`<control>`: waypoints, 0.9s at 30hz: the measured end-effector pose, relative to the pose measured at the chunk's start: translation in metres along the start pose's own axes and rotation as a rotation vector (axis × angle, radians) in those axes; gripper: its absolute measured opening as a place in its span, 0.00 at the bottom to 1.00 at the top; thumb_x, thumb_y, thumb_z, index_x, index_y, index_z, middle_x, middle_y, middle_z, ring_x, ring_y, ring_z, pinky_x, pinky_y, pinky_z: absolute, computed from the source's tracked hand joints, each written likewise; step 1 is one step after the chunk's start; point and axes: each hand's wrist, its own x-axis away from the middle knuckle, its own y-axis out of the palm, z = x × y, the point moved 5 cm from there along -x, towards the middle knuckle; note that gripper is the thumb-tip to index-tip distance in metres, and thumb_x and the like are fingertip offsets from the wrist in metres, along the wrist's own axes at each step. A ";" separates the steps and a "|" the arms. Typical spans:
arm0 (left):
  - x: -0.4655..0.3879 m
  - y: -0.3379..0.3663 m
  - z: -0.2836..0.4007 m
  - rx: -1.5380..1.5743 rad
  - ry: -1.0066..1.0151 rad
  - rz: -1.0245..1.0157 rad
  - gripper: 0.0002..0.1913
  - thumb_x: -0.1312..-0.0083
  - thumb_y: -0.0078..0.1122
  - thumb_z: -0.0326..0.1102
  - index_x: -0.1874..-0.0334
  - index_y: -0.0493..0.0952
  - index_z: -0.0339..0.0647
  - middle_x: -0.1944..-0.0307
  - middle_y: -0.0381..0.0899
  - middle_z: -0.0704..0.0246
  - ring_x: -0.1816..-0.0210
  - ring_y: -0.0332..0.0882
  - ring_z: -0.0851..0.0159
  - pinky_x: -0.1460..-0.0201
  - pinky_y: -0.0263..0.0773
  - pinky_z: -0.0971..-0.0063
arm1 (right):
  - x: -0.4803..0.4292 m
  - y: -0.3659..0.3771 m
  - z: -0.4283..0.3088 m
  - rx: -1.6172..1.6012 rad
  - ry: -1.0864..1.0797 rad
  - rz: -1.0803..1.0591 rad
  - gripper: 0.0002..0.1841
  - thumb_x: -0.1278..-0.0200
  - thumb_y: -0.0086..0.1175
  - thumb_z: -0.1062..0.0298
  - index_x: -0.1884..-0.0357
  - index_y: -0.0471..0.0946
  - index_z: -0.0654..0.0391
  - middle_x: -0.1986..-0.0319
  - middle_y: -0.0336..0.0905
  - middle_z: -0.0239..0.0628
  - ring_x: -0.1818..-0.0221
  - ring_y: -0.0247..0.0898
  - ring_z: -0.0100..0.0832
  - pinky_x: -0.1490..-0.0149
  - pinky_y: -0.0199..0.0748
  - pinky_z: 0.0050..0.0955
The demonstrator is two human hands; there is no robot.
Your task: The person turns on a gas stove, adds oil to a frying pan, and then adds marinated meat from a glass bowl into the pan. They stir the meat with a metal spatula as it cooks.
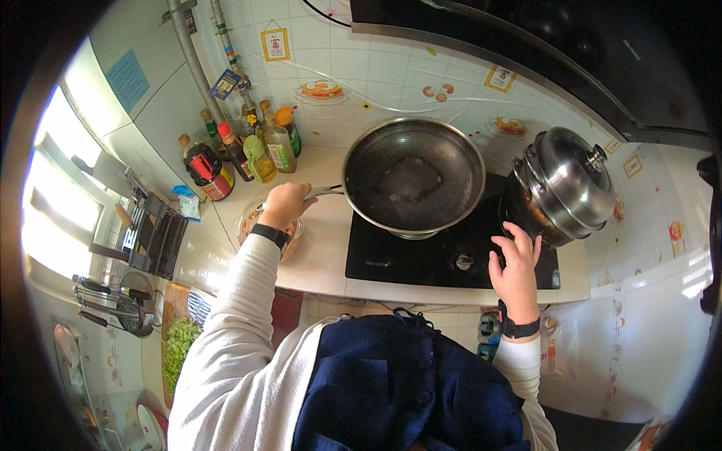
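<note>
My left hand (284,204) grips the handle of a dark wok (414,175), which sits over the left side of a black gas cooktop (406,265). A dark wet patch with a few pale spots shows in the wok's bottom. Below my left hand and wrist, partly hidden by them, is a clear glass bowl (297,228) with reddish-brown food in it. My right hand (516,262) is raised over the cooktop's right front with fingers apart, holding nothing. It is nearest to a lidded steel steamer pot (564,186) and the cooktop's knob (464,262).
Several sauce and oil bottles (259,158) stand in the back left corner. A knife rack (152,231) and a utensil holder (115,304) are at the left. Chopped greens (180,349) lie on a wooden board (176,299). A black range hood (536,62) overhangs the back right.
</note>
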 end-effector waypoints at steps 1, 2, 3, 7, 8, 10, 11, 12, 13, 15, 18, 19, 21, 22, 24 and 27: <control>-0.001 -0.003 0.001 -0.006 -0.013 -0.008 0.18 0.37 0.62 0.51 0.64 0.78 0.41 0.70 0.82 0.57 0.63 0.80 0.47 0.60 0.74 0.56 | 0.000 -0.001 0.000 0.007 -0.003 0.006 0.13 0.45 0.60 0.72 0.56 0.78 0.55 0.41 0.69 0.37 0.39 0.66 0.42 0.26 0.40 0.61; -0.003 -0.005 0.002 -0.025 -0.027 -0.018 0.18 0.38 0.62 0.52 0.64 0.78 0.41 0.70 0.82 0.58 0.63 0.80 0.48 0.60 0.74 0.56 | -0.001 -0.002 0.000 0.014 -0.006 0.012 0.13 0.45 0.60 0.72 0.56 0.78 0.54 0.41 0.69 0.37 0.39 0.66 0.42 0.26 0.40 0.61; -0.004 -0.008 0.003 -0.048 -0.033 -0.017 0.18 0.38 0.63 0.52 0.64 0.78 0.42 0.70 0.82 0.58 0.63 0.81 0.48 0.60 0.74 0.56 | -0.001 -0.002 0.001 0.014 -0.004 0.013 0.13 0.45 0.60 0.72 0.56 0.78 0.54 0.41 0.69 0.37 0.39 0.66 0.42 0.26 0.40 0.61; -0.006 -0.017 0.004 0.048 0.056 -0.025 0.17 0.41 0.65 0.49 0.66 0.79 0.41 0.72 0.81 0.56 0.65 0.80 0.46 0.62 0.74 0.55 | 0.000 -0.005 0.003 0.009 0.010 0.028 0.13 0.46 0.60 0.72 0.56 0.78 0.53 0.41 0.69 0.35 0.40 0.67 0.41 0.26 0.40 0.60; -0.008 -0.020 0.001 0.085 0.071 -0.055 0.17 0.42 0.66 0.49 0.66 0.79 0.41 0.72 0.81 0.57 0.65 0.80 0.47 0.62 0.74 0.56 | 0.000 -0.005 0.004 0.007 0.013 0.034 0.13 0.46 0.60 0.73 0.56 0.79 0.53 0.41 0.70 0.34 0.41 0.67 0.41 0.26 0.39 0.60; -0.011 -0.023 -0.001 0.102 0.071 -0.104 0.17 0.43 0.67 0.49 0.66 0.79 0.40 0.72 0.81 0.57 0.65 0.80 0.47 0.61 0.74 0.56 | 0.002 -0.006 0.005 0.010 0.012 0.041 0.13 0.46 0.59 0.73 0.56 0.79 0.53 0.41 0.70 0.34 0.41 0.67 0.41 0.26 0.39 0.60; -0.012 -0.026 -0.002 0.082 0.056 -0.124 0.17 0.44 0.67 0.49 0.66 0.80 0.40 0.71 0.82 0.58 0.64 0.80 0.47 0.61 0.75 0.56 | 0.002 -0.006 0.005 0.011 0.012 0.044 0.13 0.45 0.59 0.73 0.56 0.79 0.53 0.41 0.70 0.34 0.41 0.67 0.41 0.26 0.39 0.60; -0.013 -0.028 -0.002 0.063 0.041 -0.143 0.18 0.44 0.67 0.49 0.66 0.80 0.40 0.71 0.82 0.58 0.64 0.81 0.48 0.61 0.75 0.57 | 0.003 -0.006 0.006 0.013 0.015 0.042 0.13 0.45 0.59 0.73 0.56 0.79 0.53 0.41 0.70 0.34 0.41 0.67 0.41 0.26 0.39 0.60; -0.013 -0.030 -0.001 0.032 0.006 -0.140 0.18 0.44 0.67 0.49 0.66 0.80 0.40 0.70 0.83 0.59 0.63 0.81 0.49 0.59 0.75 0.58 | 0.003 -0.006 0.007 0.015 0.019 0.041 0.13 0.45 0.59 0.72 0.56 0.79 0.53 0.41 0.70 0.34 0.41 0.67 0.41 0.26 0.39 0.60; -0.015 -0.033 0.002 -0.031 -0.057 -0.129 0.18 0.45 0.68 0.50 0.65 0.81 0.41 0.67 0.84 0.61 0.60 0.83 0.51 0.57 0.77 0.59 | 0.004 -0.007 0.008 0.015 0.025 0.043 0.12 0.45 0.59 0.72 0.56 0.79 0.53 0.41 0.70 0.34 0.41 0.67 0.41 0.26 0.39 0.60; -0.016 -0.032 0.005 -0.066 -0.098 -0.142 0.19 0.43 0.67 0.52 0.64 0.83 0.41 0.66 0.85 0.61 0.60 0.83 0.52 0.56 0.77 0.60 | 0.005 -0.009 0.009 0.016 0.026 0.042 0.12 0.45 0.59 0.72 0.57 0.79 0.53 0.41 0.70 0.35 0.40 0.67 0.41 0.26 0.39 0.61; -0.016 -0.031 0.005 -0.071 -0.111 -0.153 0.19 0.43 0.67 0.52 0.64 0.83 0.41 0.66 0.85 0.61 0.60 0.83 0.52 0.56 0.78 0.60 | 0.005 -0.009 0.009 0.017 0.026 0.038 0.12 0.45 0.59 0.72 0.57 0.78 0.53 0.41 0.69 0.35 0.39 0.66 0.42 0.26 0.40 0.62; -0.016 -0.028 0.004 -0.088 -0.129 -0.173 0.19 0.42 0.66 0.51 0.64 0.83 0.41 0.66 0.85 0.60 0.60 0.83 0.51 0.56 0.78 0.60 | 0.005 -0.010 0.009 0.019 0.024 0.035 0.12 0.45 0.59 0.72 0.57 0.78 0.54 0.41 0.69 0.36 0.38 0.66 0.42 0.27 0.40 0.63; -0.017 -0.027 0.004 -0.099 -0.131 -0.170 0.18 0.41 0.65 0.51 0.64 0.83 0.41 0.66 0.85 0.60 0.60 0.83 0.51 0.56 0.78 0.60 | 0.005 -0.010 0.008 0.020 0.022 0.036 0.12 0.45 0.60 0.72 0.57 0.78 0.54 0.41 0.69 0.36 0.38 0.66 0.42 0.27 0.40 0.63; -0.017 -0.027 0.004 -0.123 -0.140 -0.176 0.18 0.40 0.65 0.51 0.63 0.84 0.42 0.66 0.85 0.61 0.60 0.83 0.52 0.57 0.78 0.60 | 0.005 -0.010 0.008 0.018 0.023 0.035 0.12 0.45 0.60 0.72 0.57 0.78 0.54 0.41 0.69 0.36 0.38 0.66 0.42 0.27 0.40 0.63; -0.015 -0.030 0.006 -0.110 -0.143 -0.139 0.17 0.40 0.64 0.50 0.63 0.84 0.43 0.66 0.85 0.61 0.60 0.83 0.52 0.57 0.78 0.61 | 0.006 -0.009 0.008 0.007 0.023 0.031 0.12 0.46 0.60 0.72 0.57 0.78 0.54 0.41 0.69 0.36 0.38 0.66 0.42 0.27 0.40 0.64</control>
